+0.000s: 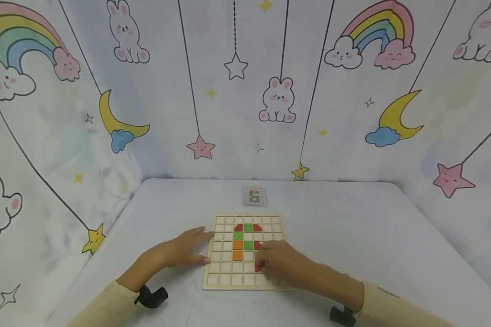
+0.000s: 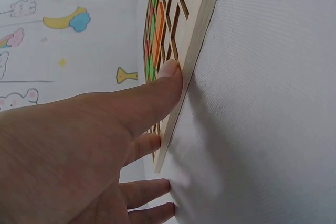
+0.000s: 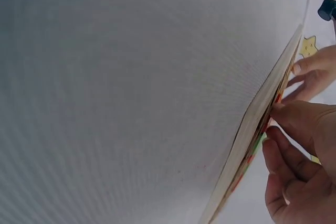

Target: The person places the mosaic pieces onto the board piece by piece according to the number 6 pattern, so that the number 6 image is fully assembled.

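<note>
A wooden grid board (image 1: 225,278) lies flat on the table, with red, green and orange tiles set in some of its squares. My left hand (image 1: 184,247) rests at the board's left edge, fingers spread; in the left wrist view its thumb (image 2: 169,70) lies on the rim. Over the lower right part of the grid, my right hand (image 1: 284,263) pinches a red tile (image 1: 258,267) at its fingertips, low in a square. Two orange tiles (image 1: 237,250) stand in one column, below a green tile (image 1: 238,235). The right hand hides several squares.
Behind the board lies a small pattern card (image 1: 254,196) with a coloured grid figure. A white cloth covers the table (image 1: 331,218), and a printed curtain (image 1: 237,104) with rabbits, stars and moons hangs behind it. Black wrist devices (image 1: 153,297) sit below both hands.
</note>
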Demonstrator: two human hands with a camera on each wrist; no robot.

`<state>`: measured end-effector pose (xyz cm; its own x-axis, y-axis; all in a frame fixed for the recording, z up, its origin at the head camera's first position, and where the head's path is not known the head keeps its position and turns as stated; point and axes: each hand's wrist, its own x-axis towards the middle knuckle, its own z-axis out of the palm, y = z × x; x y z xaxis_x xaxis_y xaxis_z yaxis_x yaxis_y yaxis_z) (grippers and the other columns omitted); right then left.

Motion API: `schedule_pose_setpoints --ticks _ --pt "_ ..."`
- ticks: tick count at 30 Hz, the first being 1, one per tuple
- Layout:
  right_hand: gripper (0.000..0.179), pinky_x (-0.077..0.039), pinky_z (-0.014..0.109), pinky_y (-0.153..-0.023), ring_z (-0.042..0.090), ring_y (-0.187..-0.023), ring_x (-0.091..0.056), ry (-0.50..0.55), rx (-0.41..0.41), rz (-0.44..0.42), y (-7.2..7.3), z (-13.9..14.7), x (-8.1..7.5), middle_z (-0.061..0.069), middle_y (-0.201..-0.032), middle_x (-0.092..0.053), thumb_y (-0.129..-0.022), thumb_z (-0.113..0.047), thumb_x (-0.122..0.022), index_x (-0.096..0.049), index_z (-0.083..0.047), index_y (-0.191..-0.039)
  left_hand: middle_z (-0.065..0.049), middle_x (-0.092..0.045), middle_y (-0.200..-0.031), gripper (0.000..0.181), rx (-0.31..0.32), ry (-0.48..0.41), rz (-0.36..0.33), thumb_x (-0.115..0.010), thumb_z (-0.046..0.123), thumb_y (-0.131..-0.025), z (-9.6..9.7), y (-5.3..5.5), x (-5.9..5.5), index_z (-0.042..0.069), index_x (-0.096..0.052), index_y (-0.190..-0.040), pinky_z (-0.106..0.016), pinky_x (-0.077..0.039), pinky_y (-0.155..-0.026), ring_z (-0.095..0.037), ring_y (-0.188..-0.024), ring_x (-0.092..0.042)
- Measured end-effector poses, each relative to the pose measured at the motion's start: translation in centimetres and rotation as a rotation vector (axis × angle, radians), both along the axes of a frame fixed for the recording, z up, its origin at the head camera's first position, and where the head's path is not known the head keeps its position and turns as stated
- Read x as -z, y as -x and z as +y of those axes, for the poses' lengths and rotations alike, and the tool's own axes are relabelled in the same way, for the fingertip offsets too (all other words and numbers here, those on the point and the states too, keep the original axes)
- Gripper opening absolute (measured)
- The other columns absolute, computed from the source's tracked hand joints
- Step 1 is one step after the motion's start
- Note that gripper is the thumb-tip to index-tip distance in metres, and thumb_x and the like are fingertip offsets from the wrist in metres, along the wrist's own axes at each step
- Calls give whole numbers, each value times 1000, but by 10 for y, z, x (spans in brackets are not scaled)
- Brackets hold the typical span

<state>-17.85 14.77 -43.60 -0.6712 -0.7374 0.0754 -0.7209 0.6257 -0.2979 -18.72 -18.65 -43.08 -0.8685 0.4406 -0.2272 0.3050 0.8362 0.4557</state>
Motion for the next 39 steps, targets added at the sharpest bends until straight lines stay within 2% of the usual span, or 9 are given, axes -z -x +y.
schedule_pose_setpoints --ticks 3,7,12,18,21,27,31,37,39 --pt "16 -57 26 -91 1 -95 -61 -23 42 -17 1 6 1 -18 -100 -68 -93 -19 -83 -80 -27 -107 -27 -29 -169 80 0 2 -2 -76 47 -97 1 1 -1 16 -43 -162 -67 -33 -122 -49 -155 -29" --pt "20 -54 39 -98 6 -108 -60 -32 150 -109 -1 23 -6 -18 -113 -67 -97 -27 -78 -77 -30 -116 -26 -30 -169 79 -8 0 -7 -76 46 -96 1 0 -1 16 -44 -162 -65 -32 -123 -48 -156 -29" --pt "26 -57 35 -94 8 -108 -58 72 272 -193 -2 57 -19 -16 -117 -65 -98 -28 -77 -70 -27 -123 -25 -31 -169 79 -15 2 -7 -77 46 -96 1 -2 0 16 -44 -162 -66 -34 -122 -47 -156 -30" --pt "35 -61 35 -89 15 -102 -65 180 328 -111 -9 107 -30 -6 -116 -70 -95 -23 -81 -68 -20 -127 -24 -32 -169 80 -18 12 2 -76 48 -96 1 -3 0 16 -44 -161 -66 -35 -121 -45 -156 -31" --pt "38 -61 32 -89 12 -102 -66 227 333 -123 -15 131 -33 -4 -115 -71 -96 -27 -80 -67 -17 -130 -24 -32 -168 80 -19 15 -1 -77 48 -96 2 -3 -1 15 -44 -161 -66 -35 -121 -46 -156 -31" --pt "45 -59 23 -89 2 -103 -64 315 374 -336 -29 167 -28 3 -120 -70 -98 -34 -76 -65 -10 -135 -25 -32 -169 79 -14 14 -4 -76 46 -97 0 -4 -2 14 -44 -161 -67 -34 -121 -46 -156 -31" --pt "45 -59 21 -89 3 -104 -65 337 392 -391 -36 185 -20 7 -121 -70 -98 -27 -76 -64 -6 -136 -26 -31 -168 79 -9 9 -2 -76 46 -97 0 -4 -2 14 -44 -161 -66 -34 -121 -47 -155 -31" --pt "54 -58 22 -91 25 -117 -66 254 476 -493 -42 202 -6 8 -128 -69 -90 -26 -83 -62 -4 -135 -27 -32 -168 79 -4 6 -1 -76 45 -97 3 -4 -4 13 -44 -161 -67 -34 -121 -47 -155 -31" --pt "56 -59 27 -95 33 -121 -65 222 480 -487 -44 203 -2 8 -130 -69 -89 -28 -85 -63 -3 -134 -27 -32 -168 79 2 4 2 -76 45 -97 3 -4 -5 13 -44 -161 -67 -34 -120 -48 -155 -31"
